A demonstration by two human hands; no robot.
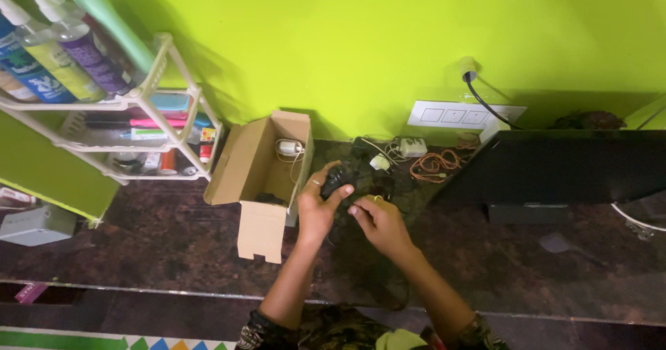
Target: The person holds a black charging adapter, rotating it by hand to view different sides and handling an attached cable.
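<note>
My left hand [318, 204] is closed around a small black device [338, 178] that looks like a charger or adapter, held just above the dark stone counter [159, 239]. A ring shows on one finger of that hand. My right hand [378, 222] pinches a thin black cable [363, 199] beside the device, fingertips close to my left thumb. An open cardboard box [258, 176] stands directly left of my hands, with a white charger and cord [288, 147] inside it.
A white rack [132, 104] with spray bottles and tubes stands at the left. Tangled cables [433, 163], white adapters and a wall switch panel [454, 115] lie behind my hands. A black screen [555, 166] stands at the right. A grey box [36, 225] sits far left.
</note>
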